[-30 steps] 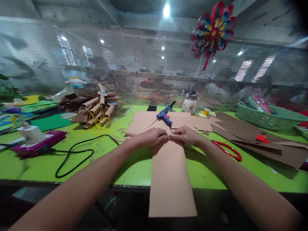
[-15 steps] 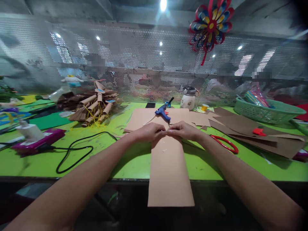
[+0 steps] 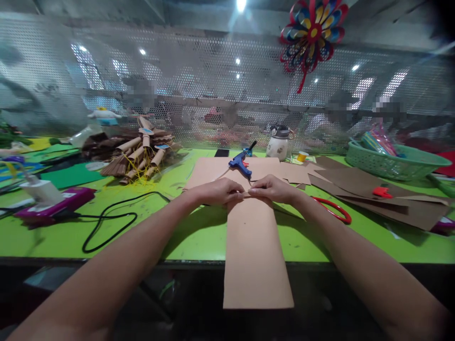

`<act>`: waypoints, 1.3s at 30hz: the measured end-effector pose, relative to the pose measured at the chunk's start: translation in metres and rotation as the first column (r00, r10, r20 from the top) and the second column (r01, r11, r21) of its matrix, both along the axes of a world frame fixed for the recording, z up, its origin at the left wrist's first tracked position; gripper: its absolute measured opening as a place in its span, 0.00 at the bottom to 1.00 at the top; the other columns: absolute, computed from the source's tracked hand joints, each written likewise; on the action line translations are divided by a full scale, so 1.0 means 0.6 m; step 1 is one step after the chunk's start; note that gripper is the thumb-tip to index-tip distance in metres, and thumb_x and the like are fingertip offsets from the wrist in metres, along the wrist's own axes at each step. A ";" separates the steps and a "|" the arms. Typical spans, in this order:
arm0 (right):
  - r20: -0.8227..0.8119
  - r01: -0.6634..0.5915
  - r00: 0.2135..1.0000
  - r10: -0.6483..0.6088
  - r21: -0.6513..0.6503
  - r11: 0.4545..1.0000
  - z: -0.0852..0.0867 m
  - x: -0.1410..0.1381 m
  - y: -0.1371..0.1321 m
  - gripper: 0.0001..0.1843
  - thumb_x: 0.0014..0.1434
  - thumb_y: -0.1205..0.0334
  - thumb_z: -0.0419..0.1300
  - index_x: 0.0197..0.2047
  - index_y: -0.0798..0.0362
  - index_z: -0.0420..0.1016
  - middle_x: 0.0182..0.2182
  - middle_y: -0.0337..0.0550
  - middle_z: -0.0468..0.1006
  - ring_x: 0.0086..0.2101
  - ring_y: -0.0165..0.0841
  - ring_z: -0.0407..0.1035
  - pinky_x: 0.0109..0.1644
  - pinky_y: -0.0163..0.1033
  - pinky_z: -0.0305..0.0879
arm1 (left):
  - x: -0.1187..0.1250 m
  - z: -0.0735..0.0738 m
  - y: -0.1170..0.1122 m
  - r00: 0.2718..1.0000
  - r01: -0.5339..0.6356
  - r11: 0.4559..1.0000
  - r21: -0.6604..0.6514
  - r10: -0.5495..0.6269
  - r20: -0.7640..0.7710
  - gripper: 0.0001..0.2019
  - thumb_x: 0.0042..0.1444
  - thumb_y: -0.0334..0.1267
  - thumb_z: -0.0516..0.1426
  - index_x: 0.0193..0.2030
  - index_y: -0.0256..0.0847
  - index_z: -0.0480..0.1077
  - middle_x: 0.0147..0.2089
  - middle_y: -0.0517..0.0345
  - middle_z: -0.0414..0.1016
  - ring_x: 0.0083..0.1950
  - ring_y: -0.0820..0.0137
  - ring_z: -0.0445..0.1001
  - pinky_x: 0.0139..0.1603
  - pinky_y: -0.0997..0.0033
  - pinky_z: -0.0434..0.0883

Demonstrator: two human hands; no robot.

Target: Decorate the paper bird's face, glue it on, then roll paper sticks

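A long strip of tan paper (image 3: 256, 255) lies in front of me, its near end hanging over the table edge. At its far end my left hand (image 3: 227, 190) pinches the paper's edge with closed fingers. Close beside it, my right hand (image 3: 272, 188) grips the same edge, thumb and fingers pressed together. The edge between them looks narrowly folded, though my fingers hide part of it. Just beyond my hands a blue glue gun (image 3: 241, 165) rests on a stack of tan paper sheets (image 3: 206, 169).
Red-handled scissors (image 3: 332, 210) and brown paper sheets (image 3: 377, 189) lie right, near a green basket (image 3: 391, 163). A jar (image 3: 277, 144) stands behind. Left are a purple power strip (image 3: 57, 208), a black cable (image 3: 110, 213) and bundled paper fans (image 3: 142, 154) on the green table (image 3: 192, 241).
The paper strip has shifted slightly right and towards me. Small light flecks near its far end no longer show. Both hands keep pinching its far edge.
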State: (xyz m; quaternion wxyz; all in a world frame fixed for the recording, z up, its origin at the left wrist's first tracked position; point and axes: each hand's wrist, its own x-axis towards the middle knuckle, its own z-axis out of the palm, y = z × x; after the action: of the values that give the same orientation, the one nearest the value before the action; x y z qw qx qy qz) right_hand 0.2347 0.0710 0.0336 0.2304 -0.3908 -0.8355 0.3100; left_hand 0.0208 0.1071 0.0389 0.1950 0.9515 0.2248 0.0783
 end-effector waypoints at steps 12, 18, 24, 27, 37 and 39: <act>0.017 0.008 1.000 -0.008 0.014 1.000 -0.015 -0.008 0.006 0.21 0.55 0.49 0.50 0.25 0.59 0.67 0.19 0.35 0.57 0.22 0.24 0.49 0.24 0.31 0.45 | 0.013 -0.019 0.000 0.992 -0.059 0.998 0.000 0.059 0.108 0.17 0.57 0.46 0.47 0.42 0.37 0.69 0.35 0.55 0.72 0.34 0.72 0.66 0.34 0.76 0.60; 0.036 0.021 0.999 -0.024 0.091 0.996 -0.009 -0.019 -0.002 0.21 0.56 0.48 0.49 0.25 0.58 0.66 0.19 0.35 0.57 0.23 0.25 0.50 0.25 0.31 0.47 | 0.010 -0.013 -0.003 0.992 -0.059 0.998 0.000 0.059 0.112 0.15 0.57 0.45 0.47 0.37 0.36 0.68 0.30 0.58 0.69 0.31 0.73 0.64 0.31 0.76 0.59; -0.009 0.025 1.000 -0.025 0.046 0.999 -0.004 -0.001 0.002 0.22 0.56 0.47 0.49 0.21 0.57 0.60 0.18 0.33 0.52 0.20 0.23 0.46 0.23 0.31 0.42 | 0.001 0.001 -0.004 0.990 -0.006 0.993 -0.121 0.023 0.140 0.18 0.56 0.48 0.48 0.38 0.35 0.68 0.31 0.57 0.69 0.32 0.73 0.65 0.31 0.77 0.60; -0.011 0.036 0.999 -0.035 0.027 0.999 -0.003 0.008 0.006 0.22 0.56 0.48 0.49 0.20 0.56 0.59 0.18 0.33 0.53 0.20 0.23 0.46 0.23 0.31 0.42 | -0.005 0.003 -0.002 0.994 -0.006 0.981 -0.193 0.028 0.108 0.18 0.57 0.49 0.46 0.34 0.35 0.66 0.27 0.59 0.67 0.27 0.75 0.65 0.28 0.77 0.60; -0.053 0.040 0.998 -0.041 -0.033 0.999 -0.005 0.014 0.008 0.21 0.54 0.47 0.52 0.22 0.58 0.63 0.18 0.33 0.56 0.20 0.22 0.48 0.22 0.31 0.43 | -0.004 0.002 -0.005 0.991 -0.038 0.967 -0.251 0.069 0.117 0.16 0.55 0.48 0.49 0.28 0.36 0.64 0.20 0.62 0.65 0.21 0.77 0.62 0.24 0.78 0.58; -0.071 0.049 0.996 -0.052 -0.050 0.998 -0.004 0.015 0.007 0.21 0.54 0.47 0.53 0.23 0.58 0.64 0.18 0.33 0.55 0.19 0.22 0.47 0.21 0.31 0.42 | -0.005 0.001 -0.005 0.987 -0.029 0.952 -0.304 0.075 0.143 0.17 0.54 0.49 0.49 0.28 0.36 0.65 0.19 0.63 0.64 0.20 0.78 0.61 0.23 0.78 0.57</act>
State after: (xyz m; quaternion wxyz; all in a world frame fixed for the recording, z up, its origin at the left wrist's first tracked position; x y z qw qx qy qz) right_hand 0.2438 0.0753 0.0312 0.2585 -0.4059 -0.8087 0.3382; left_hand 0.0178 0.1038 0.0396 0.3521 0.8956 0.2435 0.1212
